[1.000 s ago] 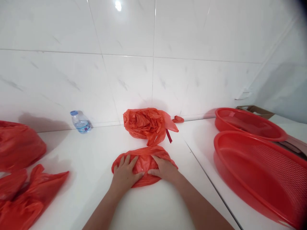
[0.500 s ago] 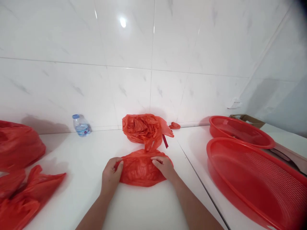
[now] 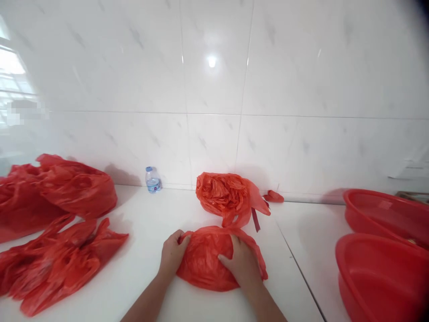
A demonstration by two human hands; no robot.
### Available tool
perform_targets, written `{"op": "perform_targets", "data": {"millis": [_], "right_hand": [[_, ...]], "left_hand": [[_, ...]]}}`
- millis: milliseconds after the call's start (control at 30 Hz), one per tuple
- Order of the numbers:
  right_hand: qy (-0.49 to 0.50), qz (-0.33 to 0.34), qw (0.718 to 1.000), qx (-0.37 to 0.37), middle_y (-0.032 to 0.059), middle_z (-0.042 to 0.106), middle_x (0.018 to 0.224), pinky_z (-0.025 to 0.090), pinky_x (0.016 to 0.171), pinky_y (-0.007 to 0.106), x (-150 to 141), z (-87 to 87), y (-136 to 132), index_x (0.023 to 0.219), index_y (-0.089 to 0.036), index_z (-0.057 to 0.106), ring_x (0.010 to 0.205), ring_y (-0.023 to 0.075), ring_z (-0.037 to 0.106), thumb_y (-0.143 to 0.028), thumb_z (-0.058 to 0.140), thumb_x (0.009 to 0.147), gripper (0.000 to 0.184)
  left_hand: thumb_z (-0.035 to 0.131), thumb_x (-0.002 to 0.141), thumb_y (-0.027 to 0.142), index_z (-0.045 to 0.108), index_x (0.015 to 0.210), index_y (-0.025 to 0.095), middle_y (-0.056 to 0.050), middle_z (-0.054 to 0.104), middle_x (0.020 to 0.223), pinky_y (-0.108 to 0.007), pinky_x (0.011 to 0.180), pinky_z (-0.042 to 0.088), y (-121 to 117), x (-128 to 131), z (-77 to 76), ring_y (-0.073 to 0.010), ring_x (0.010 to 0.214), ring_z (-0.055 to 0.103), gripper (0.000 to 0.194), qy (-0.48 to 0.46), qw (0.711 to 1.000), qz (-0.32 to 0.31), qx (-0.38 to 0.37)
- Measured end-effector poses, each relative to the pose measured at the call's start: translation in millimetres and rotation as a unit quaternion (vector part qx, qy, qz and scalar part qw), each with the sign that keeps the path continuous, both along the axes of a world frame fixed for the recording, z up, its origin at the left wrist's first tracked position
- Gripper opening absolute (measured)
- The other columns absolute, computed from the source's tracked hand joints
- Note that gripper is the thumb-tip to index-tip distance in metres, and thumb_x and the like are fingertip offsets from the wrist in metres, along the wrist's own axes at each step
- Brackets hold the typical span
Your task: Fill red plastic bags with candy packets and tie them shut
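Note:
A crumpled red plastic bag point(image 3: 206, 257) lies on the white counter point(image 3: 144, 264) in front of me. My left hand point(image 3: 171, 253) grips its left edge with curled fingers. On the bag's right half, my right hand point(image 3: 241, 264) lies palm down, fingers spread and pressing. Just behind it stands another red bag point(image 3: 228, 195), bunched up and stuffed with more red plastic.
Loose red bags point(image 3: 56, 261) are heaped at the left, with fuller ones point(image 3: 67, 188) behind. A small water bottle point(image 3: 152, 180) stands by the tiled wall. Two red plastic basins point(image 3: 385, 273) sit at the right. A small red scrap point(image 3: 274, 196) lies near the wall.
The view has swung left, showing more of the left heap. My right hand has slid from the bag's top edge onto its right half; my left still holds the left edge.

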State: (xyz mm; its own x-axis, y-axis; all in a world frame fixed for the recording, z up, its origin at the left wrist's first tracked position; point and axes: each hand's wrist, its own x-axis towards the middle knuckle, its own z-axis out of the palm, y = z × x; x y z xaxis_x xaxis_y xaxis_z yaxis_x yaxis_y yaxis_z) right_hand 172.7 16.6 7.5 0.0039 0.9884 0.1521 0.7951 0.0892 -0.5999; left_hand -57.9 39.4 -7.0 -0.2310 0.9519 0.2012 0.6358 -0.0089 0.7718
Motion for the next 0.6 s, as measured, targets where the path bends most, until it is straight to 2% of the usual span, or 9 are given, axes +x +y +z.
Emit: {"op": "perform_targets", "data": {"millis": [133, 300, 400, 467, 600], "right_hand": [[-0.015, 0.006, 0.999, -0.036, 0.0085, 0.066, 0.108, 0.047, 0.085, 0.036, -1.3, 1.3, 0.6, 0.111, -0.020, 0.059, 0.099, 0.0263, 0.061, -0.034, 0.052, 0.075, 0.039], [-0.041, 0.010, 0.999, -0.021, 0.0119, 0.061, 0.119, 0.046, 0.093, 0.039, 1.1, -1.3, -4.5, 0.123, -0.016, 0.054, 0.110, 0.0287, 0.057, -0.032, 0.049, 0.078, 0.048], [-0.051, 0.002, 0.998, 0.040, 0.0128, 0.058, 0.124, 0.045, 0.097, 0.041, -0.9, -7.9, -16.4, 0.124, -0.015, 0.055, 0.114, 0.0284, 0.055, -0.029, 0.042, 0.083, 0.045], [-0.052, 0.026, 0.992, 0.112, 0.0122, 0.059, 0.122, 0.046, 0.097, 0.041, -2.1, -15.5, -26.4, 0.119, -0.015, 0.060, 0.113, 0.0267, 0.056, -0.027, 0.037, 0.086, 0.042], [-0.036, 0.090, 0.960, 0.264, 0.0082, 0.067, 0.106, 0.053, 0.087, 0.037, -1.7, -35.2, -46.0, 0.105, -0.023, 0.068, 0.101, 0.0237, 0.063, -0.023, 0.042, 0.086, 0.033]], "left_hand": [[0.044, 0.077, 0.040, 0.033, 0.059, 0.021, 0.006, 0.037, 0.055, -0.023, 0.055, 0.032, -2.1, 4.2, 4.6, -0.0126, 0.057, 0.040, 0.029, -0.038, 0.999, 0.017, 0.008], [0.045, 0.077, 0.040, 0.045, 0.065, 0.020, 0.004, 0.048, 0.062, -0.023, 0.059, 0.036, -5.6, 7.7, 9.5, -0.0143, 0.063, 0.047, 0.023, -0.055, 0.998, 0.000, 0.042], [0.043, 0.078, 0.039, 0.050, 0.069, 0.020, 0.002, 0.054, 0.068, -0.024, 0.063, 0.038, -6.8, 7.9, 9.6, -0.0157, 0.067, 0.050, 0.022, -0.051, 0.997, -0.002, 0.055], [0.043, 0.079, 0.039, 0.050, 0.068, 0.020, 0.003, 0.053, 0.066, -0.024, 0.062, 0.038, -6.3, 7.3, 7.9, -0.0154, 0.066, 0.050, 0.022, -0.045, 0.998, 0.010, 0.051], [0.044, 0.078, 0.037, 0.048, 0.065, 0.020, 0.004, 0.049, 0.062, -0.024, 0.060, 0.036, -4.6, 4.7, 4.1, -0.0144, 0.062, 0.048, 0.022, -0.042, 0.998, 0.022, 0.046]]}}
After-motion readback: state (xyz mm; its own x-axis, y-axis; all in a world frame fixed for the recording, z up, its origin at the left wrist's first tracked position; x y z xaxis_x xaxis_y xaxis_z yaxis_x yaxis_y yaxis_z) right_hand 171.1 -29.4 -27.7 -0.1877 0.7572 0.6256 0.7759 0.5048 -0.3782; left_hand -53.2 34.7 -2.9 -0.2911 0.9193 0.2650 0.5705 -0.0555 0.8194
